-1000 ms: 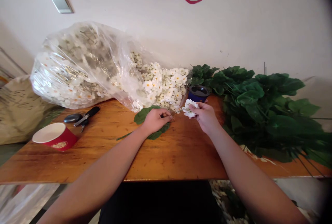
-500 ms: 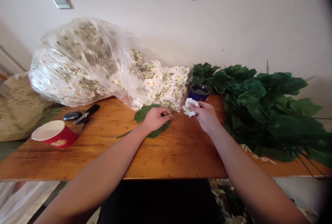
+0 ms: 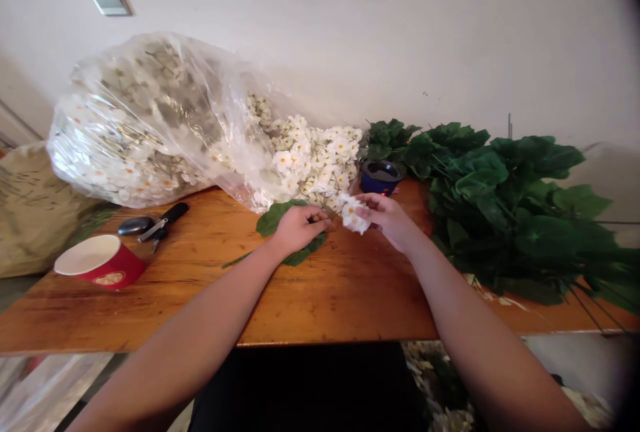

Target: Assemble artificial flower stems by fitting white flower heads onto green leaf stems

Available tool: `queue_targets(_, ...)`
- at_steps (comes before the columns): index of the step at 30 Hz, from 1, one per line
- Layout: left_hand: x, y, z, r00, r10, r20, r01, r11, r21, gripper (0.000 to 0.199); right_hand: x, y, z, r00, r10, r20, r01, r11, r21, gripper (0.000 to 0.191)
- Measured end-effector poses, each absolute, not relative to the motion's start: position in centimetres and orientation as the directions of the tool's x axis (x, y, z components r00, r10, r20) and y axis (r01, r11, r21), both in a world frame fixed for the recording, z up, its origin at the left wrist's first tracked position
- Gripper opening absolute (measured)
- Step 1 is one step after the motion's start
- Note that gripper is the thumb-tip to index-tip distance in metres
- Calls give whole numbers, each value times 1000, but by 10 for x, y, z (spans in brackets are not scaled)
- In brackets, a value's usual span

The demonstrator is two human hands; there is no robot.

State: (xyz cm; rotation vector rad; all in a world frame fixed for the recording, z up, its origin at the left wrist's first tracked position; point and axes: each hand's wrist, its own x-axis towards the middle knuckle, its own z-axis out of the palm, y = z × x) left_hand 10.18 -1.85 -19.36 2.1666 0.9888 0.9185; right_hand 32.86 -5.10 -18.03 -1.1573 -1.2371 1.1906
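R hand (image 3: 387, 219) has its grip closed, thumb & fingers pinching a white flower bunch (image 3: 353, 215) just above the bench (image 3: 360, 299), near the middle, a bit to the R of the L hand. L hand (image 3: 299, 227) rests over a green leaf (image 3: 273, 220), fingers curled in toward the thumb; can't tell if that grip is tight on anything, tips too small to read. Leaf shows both sides of the wrist, its stalk pointing L.

Blue pot (image 3: 382, 179) w/ dark inside sits just behind R hand. Behind both hands: heap of white flowers w/ orange centers (image 3: 315, 159), spilling from a big clear plastic bag (image 3: 135, 125) at back L. Big pile of green leaves (image 3: 505, 219) on the R side, some stalks sticking over the front edge. Red paper cup (image 3: 120, 267) front L, tilted-looking in view, near a black-handled tool (image 3: 173, 215).
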Motion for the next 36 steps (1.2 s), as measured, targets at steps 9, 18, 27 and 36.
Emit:
queue_targets(9, 102, -17, -195, 479, 806, 347, 399, -552, 732, 20, 335, -48, -182, 76, 997, 24, -221, 41, -974, 32)
queue_targets(18, 102, -17, -194, 479, 811, 334, 426, -548, 719, 22, 341, -41, -180, 156, 987, 34, -522, 112, -846, 33)
queue_targets(27, 102, -18, -195, 467, 804, 369, 393, -562, 728, 20, 333, -57, -168, -99, 995, 31, -427, -14, -904, 25)
queue_targets(36, 101, -19, -192, 505, 777, 376, 363, -586, 725, 20, 338, -56, -169, 26, 996, 80, -214, 83, -973, 27)
